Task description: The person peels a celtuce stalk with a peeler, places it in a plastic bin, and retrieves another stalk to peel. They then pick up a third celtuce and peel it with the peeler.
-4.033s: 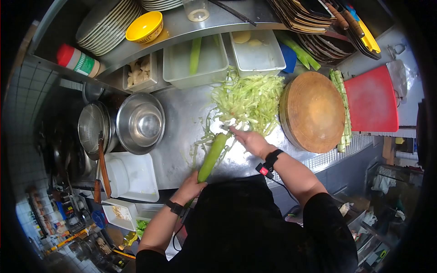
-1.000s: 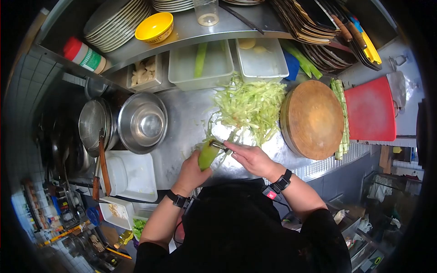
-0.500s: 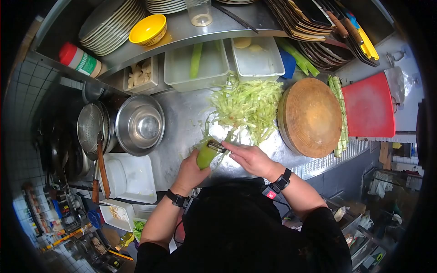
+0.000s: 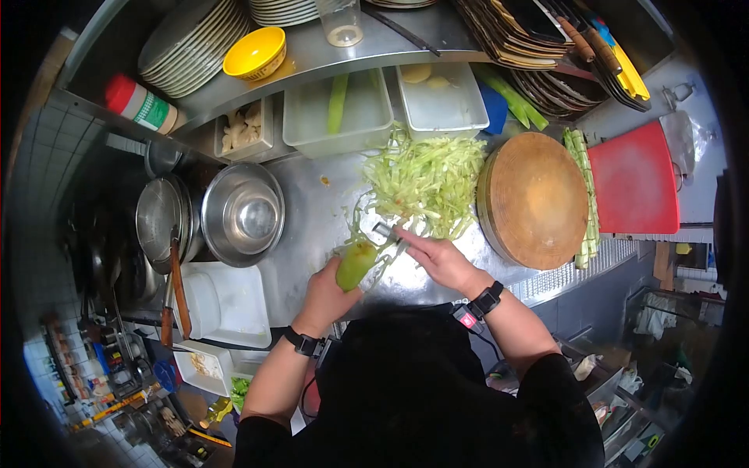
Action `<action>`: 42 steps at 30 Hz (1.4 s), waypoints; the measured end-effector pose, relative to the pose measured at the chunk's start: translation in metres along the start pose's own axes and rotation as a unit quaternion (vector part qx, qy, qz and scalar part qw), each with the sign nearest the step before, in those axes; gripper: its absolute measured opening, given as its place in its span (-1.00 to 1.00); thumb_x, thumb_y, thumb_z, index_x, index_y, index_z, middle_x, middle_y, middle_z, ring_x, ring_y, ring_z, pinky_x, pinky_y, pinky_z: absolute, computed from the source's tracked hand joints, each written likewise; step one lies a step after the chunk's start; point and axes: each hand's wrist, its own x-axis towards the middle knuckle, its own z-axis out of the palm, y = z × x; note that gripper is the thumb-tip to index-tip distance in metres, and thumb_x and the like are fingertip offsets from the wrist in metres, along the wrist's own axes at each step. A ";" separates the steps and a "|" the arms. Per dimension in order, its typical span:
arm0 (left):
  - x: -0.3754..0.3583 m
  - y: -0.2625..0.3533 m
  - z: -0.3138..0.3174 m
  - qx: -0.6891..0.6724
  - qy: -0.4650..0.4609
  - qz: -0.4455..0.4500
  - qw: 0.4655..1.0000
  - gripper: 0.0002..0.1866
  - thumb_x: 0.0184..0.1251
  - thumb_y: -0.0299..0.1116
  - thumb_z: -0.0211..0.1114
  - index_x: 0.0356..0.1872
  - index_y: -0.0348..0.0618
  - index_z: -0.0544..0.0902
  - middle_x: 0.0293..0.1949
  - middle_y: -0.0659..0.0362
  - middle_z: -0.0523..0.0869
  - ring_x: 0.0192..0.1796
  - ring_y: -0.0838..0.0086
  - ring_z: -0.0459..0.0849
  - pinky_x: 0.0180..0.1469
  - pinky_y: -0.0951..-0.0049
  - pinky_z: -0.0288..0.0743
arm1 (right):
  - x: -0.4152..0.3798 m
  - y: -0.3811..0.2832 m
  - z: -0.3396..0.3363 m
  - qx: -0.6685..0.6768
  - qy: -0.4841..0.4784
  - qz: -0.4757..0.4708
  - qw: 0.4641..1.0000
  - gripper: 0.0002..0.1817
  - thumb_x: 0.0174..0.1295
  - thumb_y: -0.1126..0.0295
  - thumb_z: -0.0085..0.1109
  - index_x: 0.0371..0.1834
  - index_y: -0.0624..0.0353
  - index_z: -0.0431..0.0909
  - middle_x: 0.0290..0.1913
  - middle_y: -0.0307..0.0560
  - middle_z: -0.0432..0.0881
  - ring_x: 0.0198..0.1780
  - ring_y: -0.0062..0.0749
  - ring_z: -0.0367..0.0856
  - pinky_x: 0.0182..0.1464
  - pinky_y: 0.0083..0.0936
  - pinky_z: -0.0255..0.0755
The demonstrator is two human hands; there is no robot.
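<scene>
My left hand (image 4: 321, 298) is wrapped round a stubby green vegetable (image 4: 356, 264) with a brownish patch at its far end. My right hand (image 4: 446, 264) grips a peeler (image 4: 387, 233), its metal head just off to the right of the vegetable. Thin green strips hang and lie between the two hands. Beyond them a heap of pale green shreds (image 4: 421, 175) is spread over the steel worktop (image 4: 312, 210).
A round wooden chopping block (image 4: 534, 201) stands right of the heap, with green stalks (image 4: 581, 199) and a red board (image 4: 633, 181) beyond it. Steel bowls (image 4: 243, 214) sit at left. Along the back are plastic tubs (image 4: 337, 140) beneath a shelf of plates (image 4: 191, 51).
My right hand has moved the peeler off the vegetable, up and to the right. My left hand keeps its hold, and the vegetable's brownish end shows more now.
</scene>
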 end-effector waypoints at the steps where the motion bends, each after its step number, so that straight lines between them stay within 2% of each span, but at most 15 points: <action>1: 0.001 -0.001 0.001 0.000 0.000 0.001 1.000 -0.40 0.07 -0.30 0.51 0.18 -0.27 0.57 -0.13 -0.25 0.80 -0.02 -0.20 0.78 0.02 0.00 0.71 | 0.000 -0.006 -0.001 0.025 -0.014 -0.020 0.999 -0.44 0.58 0.34 0.17 0.62 -0.13 0.40 0.01 0.17 0.78 -0.12 0.09 0.79 -0.03 -0.17 0.67; 2: 0.000 -0.003 0.002 0.005 0.000 0.012 1.000 -0.40 0.06 -0.30 0.51 0.17 -0.27 0.57 -0.13 -0.25 0.80 -0.02 -0.20 0.78 0.02 -0.01 0.71 | 0.001 -0.013 -0.005 0.026 -0.013 -0.019 0.999 -0.44 0.58 0.34 0.17 0.62 -0.13 0.40 0.01 0.17 0.78 -0.12 0.09 0.79 -0.03 -0.17 0.67; 4: -0.003 -0.007 0.003 0.013 -0.002 0.022 1.000 -0.40 0.06 -0.29 0.51 0.17 -0.27 0.57 -0.13 -0.25 0.80 -0.02 -0.21 0.78 0.02 -0.01 0.71 | 0.003 -0.030 -0.014 0.009 -0.120 0.002 0.993 -0.46 0.55 0.40 0.18 0.58 -0.02 0.44 0.15 0.24 0.74 0.01 0.13 0.78 0.09 -0.23 0.65; 9: -0.002 -0.007 0.006 0.019 -0.004 0.029 0.999 -0.39 0.06 -0.29 0.52 0.17 -0.25 0.57 -0.15 -0.25 0.79 -0.03 -0.20 0.78 0.01 -0.02 0.71 | 0.006 -0.041 -0.021 0.007 -0.157 -0.004 0.988 -0.45 0.53 0.39 0.21 0.57 -0.08 0.46 0.01 0.23 0.75 -0.06 0.15 0.76 0.00 -0.15 0.63; 11: -0.005 -0.003 0.004 0.016 -0.006 0.032 0.999 -0.39 0.06 -0.29 0.52 0.18 -0.24 0.57 -0.15 -0.25 0.79 -0.03 -0.21 0.78 0.01 -0.02 0.71 | 0.005 -0.036 -0.015 0.002 -0.104 -0.098 0.990 -0.40 0.53 0.37 0.20 0.62 -0.20 0.40 -0.25 0.14 0.71 -0.26 0.09 0.73 -0.15 -0.13 0.63; 14: -0.008 -0.004 0.003 0.017 -0.008 0.036 0.999 -0.38 0.06 -0.29 0.52 0.19 -0.24 0.57 -0.16 -0.26 0.79 -0.04 -0.21 0.78 0.01 -0.01 0.71 | 0.005 -0.012 0.000 0.020 -0.004 -0.107 0.994 -0.41 0.53 0.35 0.21 0.61 -0.19 0.41 -0.25 0.17 0.72 -0.27 0.13 0.73 -0.17 -0.08 0.62; 15: -0.008 -0.004 0.003 0.020 -0.003 0.039 0.999 -0.38 0.06 -0.29 0.52 0.19 -0.24 0.57 -0.16 -0.26 0.79 -0.04 -0.22 0.78 0.00 -0.01 0.71 | 0.006 -0.002 -0.008 -0.160 -0.109 0.040 0.980 -0.45 0.53 0.34 0.20 0.58 -0.16 0.45 -0.19 0.21 0.76 -0.25 0.14 0.75 -0.14 -0.07 0.64; 18: -0.008 0.002 0.001 0.040 -0.020 0.019 0.999 -0.37 0.06 -0.29 0.52 0.19 -0.26 0.57 -0.16 -0.25 0.79 -0.05 -0.21 0.78 0.00 0.00 0.71 | 0.004 0.002 -0.008 -0.132 -0.085 0.072 0.985 -0.47 0.55 0.32 0.19 0.57 -0.14 0.45 -0.14 0.24 0.77 -0.21 0.14 0.77 -0.11 -0.11 0.66; 20: -0.011 -0.004 0.003 0.030 -0.013 0.016 0.999 -0.37 0.06 -0.29 0.51 0.19 -0.27 0.57 -0.16 -0.25 0.79 -0.05 -0.20 0.79 0.01 -0.01 0.71 | -0.003 -0.007 -0.006 -0.048 -0.068 0.082 0.993 -0.46 0.55 0.34 0.18 0.58 -0.16 0.44 -0.04 0.20 0.78 -0.13 0.12 0.79 -0.05 -0.15 0.67; 23: -0.007 -0.005 0.002 0.032 -0.004 0.029 0.999 -0.38 0.06 -0.28 0.51 0.19 -0.26 0.57 -0.16 -0.24 0.79 -0.06 -0.19 0.79 0.00 -0.01 0.71 | 0.000 -0.021 -0.014 0.018 -0.044 -0.019 0.999 -0.44 0.56 0.36 0.18 0.60 -0.19 0.42 0.06 0.15 0.78 -0.07 0.12 0.79 -0.02 -0.16 0.67; 26: -0.010 -0.001 0.001 0.050 -0.003 0.037 0.998 -0.39 0.07 -0.28 0.51 0.18 -0.25 0.57 -0.17 -0.22 0.79 -0.07 -0.18 0.79 -0.01 -0.02 0.70 | 0.001 -0.032 -0.016 0.002 -0.126 -0.034 0.991 -0.46 0.52 0.37 0.22 0.56 -0.09 0.48 0.01 0.21 0.77 -0.14 0.17 0.76 -0.05 -0.16 0.65; 33: -0.012 0.007 -0.001 0.090 -0.019 0.045 0.995 -0.43 0.08 -0.29 0.50 0.15 -0.24 0.57 -0.20 -0.21 0.79 -0.09 -0.19 0.78 -0.03 -0.03 0.70 | 0.007 -0.031 -0.023 -0.068 -0.162 -0.074 0.982 -0.45 0.51 0.34 0.21 0.57 -0.14 0.46 -0.14 0.17 0.75 -0.24 0.18 0.72 -0.15 -0.07 0.61; 35: -0.016 0.007 -0.003 0.080 -0.027 0.038 0.996 -0.45 0.08 -0.29 0.50 0.12 -0.24 0.57 -0.20 -0.22 0.79 -0.09 -0.20 0.78 -0.03 -0.03 0.70 | 0.007 -0.010 -0.021 -0.159 -0.131 -0.013 0.978 -0.43 0.51 0.36 0.20 0.58 -0.18 0.45 -0.38 0.10 0.64 -0.34 0.10 0.68 -0.21 -0.08 0.59; 36: -0.015 0.007 -0.004 0.070 -0.032 0.033 0.996 -0.46 0.09 -0.29 0.50 0.10 -0.24 0.57 -0.20 -0.23 0.79 -0.08 -0.21 0.78 -0.03 -0.04 0.69 | 0.006 0.006 -0.020 -0.232 -0.145 0.033 0.961 -0.46 0.55 0.34 0.15 0.59 -0.13 0.44 -0.38 0.12 0.66 -0.32 0.07 0.71 -0.20 -0.08 0.60; 42: -0.011 0.008 -0.006 0.054 -0.024 0.005 0.998 -0.45 0.09 -0.28 0.50 0.11 -0.27 0.57 -0.19 -0.26 0.78 -0.07 -0.23 0.77 -0.02 -0.05 0.68 | -0.002 -0.005 -0.009 -0.013 -0.068 0.059 0.996 -0.44 0.59 0.32 0.15 0.63 -0.10 0.38 -0.08 0.13 0.79 -0.15 0.01 0.80 -0.04 -0.18 0.65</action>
